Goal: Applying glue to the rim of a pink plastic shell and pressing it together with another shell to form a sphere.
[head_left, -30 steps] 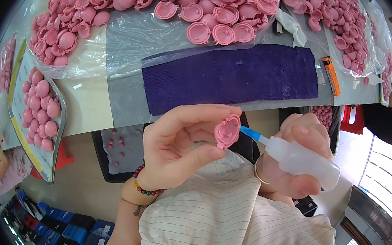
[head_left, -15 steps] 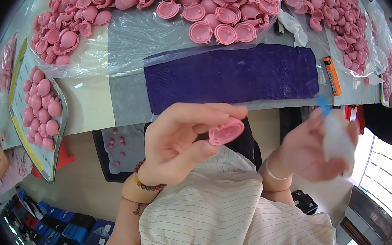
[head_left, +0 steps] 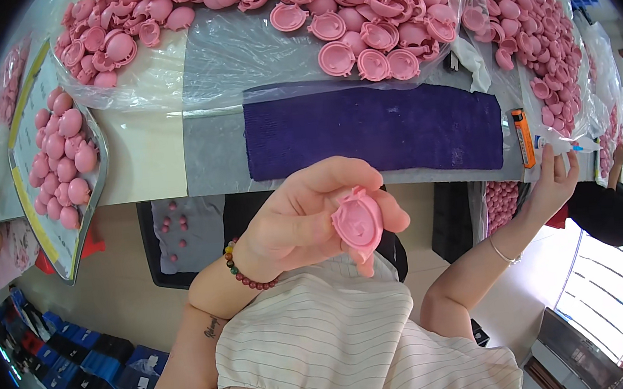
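Observation:
My left hand [head_left: 302,218] is raised above my lap with its fingers closed round a pink plastic shell half [head_left: 359,223]. The shell is round, with small tabs on its rim, and its hollow side shows. Off to the right, my right hand [head_left: 553,182] reaches to the table edge with fingers apart. At its fingertips lies a small white bottle with a blue tip [head_left: 561,143], partly hidden by the fingers. A slim orange pack [head_left: 523,138] lies just left of that hand. Beyond my left hand, a purple cloth [head_left: 373,128] is spread on the table.
Heaps of pink shells [head_left: 376,8] on plastic sheeting fill the table's far side, with another heap [head_left: 528,31] at right. A tray [head_left: 69,251] of closed pink balls stands at left. Below the table edge sits a black bin [head_left: 153,247]. Other people work at both sides.
My right hand has moved right and away from me, taking the white bottle to the table. My left hand has turned the shell more upright, its hollow side facing up.

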### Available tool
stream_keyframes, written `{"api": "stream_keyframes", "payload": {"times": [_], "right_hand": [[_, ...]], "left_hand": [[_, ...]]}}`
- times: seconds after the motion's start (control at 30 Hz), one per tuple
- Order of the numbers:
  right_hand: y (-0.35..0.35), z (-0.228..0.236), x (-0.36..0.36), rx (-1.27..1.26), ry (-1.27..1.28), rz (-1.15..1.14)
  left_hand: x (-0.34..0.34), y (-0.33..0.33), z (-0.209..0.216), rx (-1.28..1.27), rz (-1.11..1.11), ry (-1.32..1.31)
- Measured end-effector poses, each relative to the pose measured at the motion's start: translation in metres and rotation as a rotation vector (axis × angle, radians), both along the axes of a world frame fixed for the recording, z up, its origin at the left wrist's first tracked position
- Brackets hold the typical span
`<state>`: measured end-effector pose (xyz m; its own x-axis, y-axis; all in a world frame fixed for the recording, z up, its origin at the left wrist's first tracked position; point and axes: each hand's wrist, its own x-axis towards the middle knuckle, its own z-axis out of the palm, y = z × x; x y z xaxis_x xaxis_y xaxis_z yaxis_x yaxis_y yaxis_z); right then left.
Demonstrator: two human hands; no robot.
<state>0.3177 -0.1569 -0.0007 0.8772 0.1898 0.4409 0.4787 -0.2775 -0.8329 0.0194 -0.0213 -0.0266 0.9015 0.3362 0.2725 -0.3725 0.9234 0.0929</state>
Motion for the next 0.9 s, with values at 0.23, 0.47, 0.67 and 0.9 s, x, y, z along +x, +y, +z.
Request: {"api": "stream_keyframes", "payload": {"times": [0.23,0.47,0.67,0.9], "right_hand": [[0.014,0.011,-0.012,0.252,-0.586,-0.006],[0.09,0.018,-0.008,-0.643,-0.799,0.544],[0.069,0.031,-0.049,-0.236,0.104,0.831],[0.064,0.035,-0.103,-0.482,0.154,0.876]], "left_hand": [[0.004,-0.003,-0.007,-0.157,-0.119,-0.022],[0.001,-0.013,-0.013,-0.203,-0.056,-0.097],[-0.006,-0.009,0.011,-0.004,0.018,0.232],[-0.008,-0.001,0.02,0.416,0.313,0.356]]}}
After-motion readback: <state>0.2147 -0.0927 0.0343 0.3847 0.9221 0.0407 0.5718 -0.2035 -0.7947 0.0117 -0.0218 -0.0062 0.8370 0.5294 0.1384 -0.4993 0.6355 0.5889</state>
